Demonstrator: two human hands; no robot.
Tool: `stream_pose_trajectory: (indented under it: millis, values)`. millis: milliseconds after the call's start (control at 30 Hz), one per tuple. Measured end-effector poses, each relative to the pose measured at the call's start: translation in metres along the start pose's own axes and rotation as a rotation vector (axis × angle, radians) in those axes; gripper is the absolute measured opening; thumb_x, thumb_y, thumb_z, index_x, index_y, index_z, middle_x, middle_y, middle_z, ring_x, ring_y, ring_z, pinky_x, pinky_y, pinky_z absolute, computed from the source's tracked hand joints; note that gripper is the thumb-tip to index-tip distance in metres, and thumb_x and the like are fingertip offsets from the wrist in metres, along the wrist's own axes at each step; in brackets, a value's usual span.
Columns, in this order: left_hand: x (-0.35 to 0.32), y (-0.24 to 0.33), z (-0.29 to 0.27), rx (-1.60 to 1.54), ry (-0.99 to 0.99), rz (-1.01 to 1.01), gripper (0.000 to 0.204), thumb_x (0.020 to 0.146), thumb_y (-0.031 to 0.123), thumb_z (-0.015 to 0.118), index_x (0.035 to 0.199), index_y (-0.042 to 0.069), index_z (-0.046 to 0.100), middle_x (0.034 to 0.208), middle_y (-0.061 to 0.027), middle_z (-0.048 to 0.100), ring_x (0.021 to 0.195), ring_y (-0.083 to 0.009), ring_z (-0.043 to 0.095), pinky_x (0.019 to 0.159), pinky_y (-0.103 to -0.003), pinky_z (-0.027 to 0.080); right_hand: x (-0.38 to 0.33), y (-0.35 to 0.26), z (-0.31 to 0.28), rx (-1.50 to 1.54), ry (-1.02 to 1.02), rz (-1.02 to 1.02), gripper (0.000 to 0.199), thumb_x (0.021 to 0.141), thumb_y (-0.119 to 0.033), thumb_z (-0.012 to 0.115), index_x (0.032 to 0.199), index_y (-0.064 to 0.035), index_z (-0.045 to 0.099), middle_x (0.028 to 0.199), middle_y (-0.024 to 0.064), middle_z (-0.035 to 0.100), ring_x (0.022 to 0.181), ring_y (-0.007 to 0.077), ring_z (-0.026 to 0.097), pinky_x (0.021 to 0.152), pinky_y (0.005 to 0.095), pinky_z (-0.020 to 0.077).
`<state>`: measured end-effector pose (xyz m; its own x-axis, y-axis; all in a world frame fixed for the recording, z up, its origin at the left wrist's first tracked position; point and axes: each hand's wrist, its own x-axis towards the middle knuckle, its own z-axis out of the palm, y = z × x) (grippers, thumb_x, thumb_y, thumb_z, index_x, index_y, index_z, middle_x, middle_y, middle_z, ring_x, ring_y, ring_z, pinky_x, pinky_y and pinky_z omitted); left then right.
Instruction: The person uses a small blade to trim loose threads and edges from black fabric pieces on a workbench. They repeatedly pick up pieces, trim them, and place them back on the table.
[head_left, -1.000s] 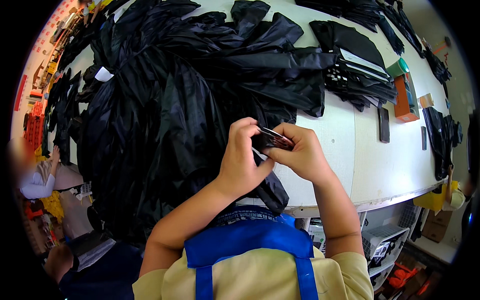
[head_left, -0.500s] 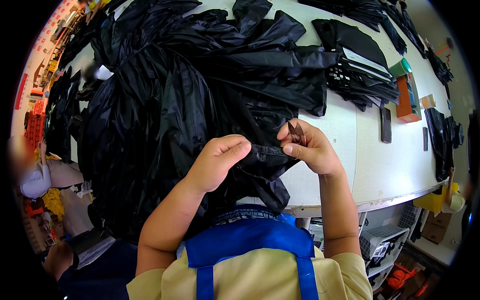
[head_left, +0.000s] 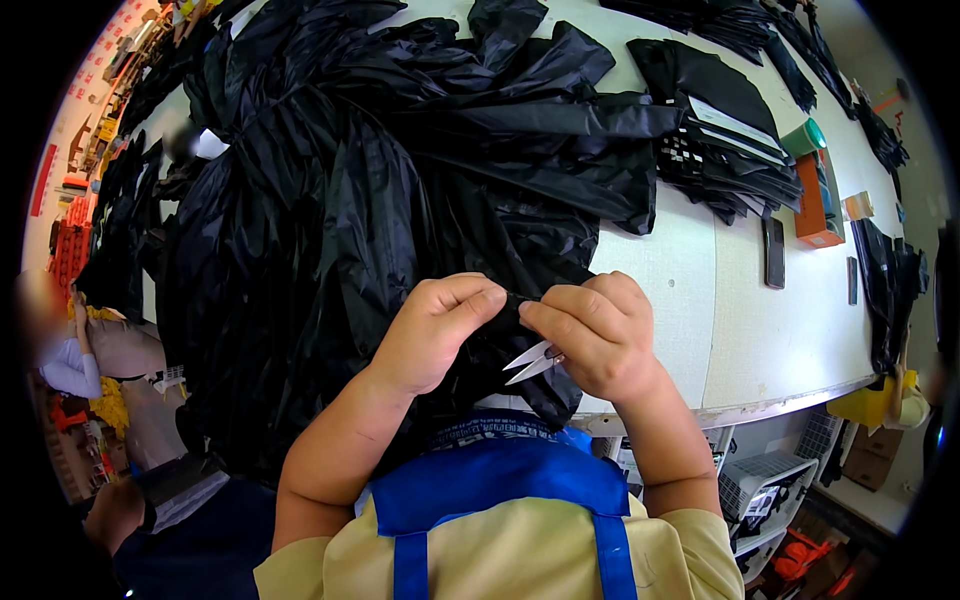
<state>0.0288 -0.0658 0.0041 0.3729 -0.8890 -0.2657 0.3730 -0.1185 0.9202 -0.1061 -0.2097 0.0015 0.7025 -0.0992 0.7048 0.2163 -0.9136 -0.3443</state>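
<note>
A big heap of thin, shiny black fabric (head_left: 350, 200), like unfinished garments, spreads over the table in front of me. My left hand (head_left: 432, 330) is closed, pinching an edge of this fabric between thumb and fingers. Close beside it, my right hand (head_left: 602, 335) pinches the same edge, the two hands only a small gap apart. A pair of small scissors (head_left: 532, 364) is tucked in my right hand, its pale blades spread and pointing left toward my body. Their handles are mostly hidden by the fingers.
Right of the heap, the white table (head_left: 660, 290) shows. Farther along are stacked black pieces (head_left: 730, 165), a phone (head_left: 773, 252), an orange box (head_left: 822, 205) and a green-topped container (head_left: 802, 137). Wire baskets (head_left: 765, 480) sit below at right. Other people work at both sides.
My right hand has moved left toward my left hand and turned over, so the scissors' blades swung from pointing up to pointing down-left. The left hand has barely moved.
</note>
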Motion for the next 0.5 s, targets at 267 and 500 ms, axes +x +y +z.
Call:
stream_pose_trajectory:
  millis: [267,500]
  values:
    - [0.001,-0.001,0.002,-0.065,0.007,-0.012,0.020,0.092,0.012,0.054,0.078,0.000,0.060,0.072,0.0063,0.048,0.069,-0.0026,0.040,0.064,-0.020,0.034,-0.013,-0.008,0.007,0.823,0.019,0.688,0.003,0.083,-0.006,0.063,0.084,-0.0057,0.059,0.084,0.0033,0.054,0.069,0.0109,0.046,0.061,0.0237,0.0375]
    - [0.000,-0.001,-0.002,-0.186,0.016,-0.042,0.018,0.092,0.012,0.054,0.083,-0.001,0.064,0.078,0.0051,0.058,0.075,-0.0015,0.048,0.070,-0.019,0.038,-0.016,-0.004,-0.027,0.096,-0.050,0.347,0.038,0.064,-0.011,0.076,0.098,-0.0047,0.059,0.084,0.0065,0.059,0.066,0.0209,0.052,0.064,0.0305,0.0415]
